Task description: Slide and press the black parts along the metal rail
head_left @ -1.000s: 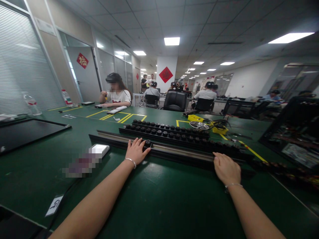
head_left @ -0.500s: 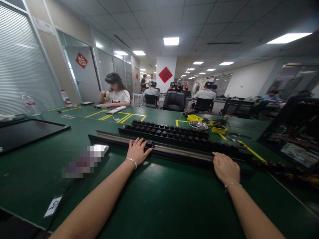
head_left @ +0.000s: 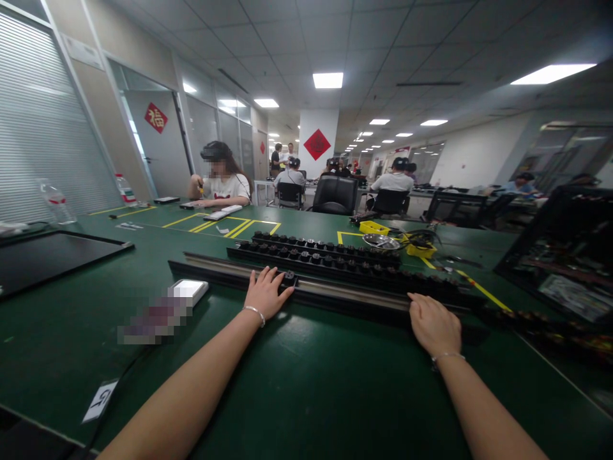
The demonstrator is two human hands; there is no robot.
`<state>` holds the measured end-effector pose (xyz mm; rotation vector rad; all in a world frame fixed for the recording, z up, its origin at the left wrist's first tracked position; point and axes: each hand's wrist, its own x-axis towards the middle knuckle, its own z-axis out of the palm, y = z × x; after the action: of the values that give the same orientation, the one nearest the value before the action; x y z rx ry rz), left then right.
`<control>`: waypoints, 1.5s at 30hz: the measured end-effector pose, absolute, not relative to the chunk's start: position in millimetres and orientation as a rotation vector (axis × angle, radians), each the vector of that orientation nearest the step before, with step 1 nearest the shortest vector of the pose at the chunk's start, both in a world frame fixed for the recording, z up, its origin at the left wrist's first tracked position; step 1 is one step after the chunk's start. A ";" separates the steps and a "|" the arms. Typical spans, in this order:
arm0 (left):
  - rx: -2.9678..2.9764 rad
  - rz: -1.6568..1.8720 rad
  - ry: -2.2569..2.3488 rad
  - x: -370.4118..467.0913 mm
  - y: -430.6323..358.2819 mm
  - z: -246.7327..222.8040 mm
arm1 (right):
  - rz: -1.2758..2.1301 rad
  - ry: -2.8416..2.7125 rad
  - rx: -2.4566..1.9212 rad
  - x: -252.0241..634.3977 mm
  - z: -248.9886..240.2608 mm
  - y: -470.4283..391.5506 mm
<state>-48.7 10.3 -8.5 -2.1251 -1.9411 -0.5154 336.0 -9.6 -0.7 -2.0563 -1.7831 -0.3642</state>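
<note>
A long black channel-shaped rail [head_left: 345, 292] with a pale inner track lies crosswise on the green table in front of me. My left hand [head_left: 267, 292] lies over it, fingers spread, with the thumb and index finger against a black round-faced socket [head_left: 289, 278] seated in the track. Toward the rail's right end, my right hand [head_left: 435, 324] has its fingers curled together over the near edge. The fingertips' undersides are hidden there. Just behind are black strips [head_left: 311, 257] fitted with rows of similar sockets.
A blurred-out device with a white end [head_left: 191, 291] and a cable lies at left, beside a black panel [head_left: 62, 255]. Yellow bins [head_left: 373, 227] and a metal dish [head_left: 381, 241] stand back right. Across the table sits a person [head_left: 225, 179] in a headset. Dark equipment [head_left: 560, 255] rises at right.
My left hand and the socket have shifted very slightly to the right along the rail. My right hand has stayed in place.
</note>
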 end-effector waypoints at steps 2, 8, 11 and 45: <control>-2.129 -0.509 -1.945 -46.6 10.0 -7.7 | -0.369 -1.786 -2.052 336.4 -1.3 -9.2; -2.138 -0.505 -1.931 -44.0 10.6 -7.3 | -0.383 -1.782 -2.026 337.3 -3.9 -7.8; -2.141 -0.509 -1.921 -44.5 10.9 -7.8 | -0.392 -1.786 -2.013 337.9 -4.7 -7.3; -2.167 -0.525 -1.946 -28.3 7.0 -4.2 | -0.415 -1.778 -2.026 338.6 -6.5 -6.9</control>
<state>-28.3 7.0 -4.2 -2.1667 -1.9456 -0.5247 338.6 -6.9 -6.5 -2.0263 -1.7777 -0.4147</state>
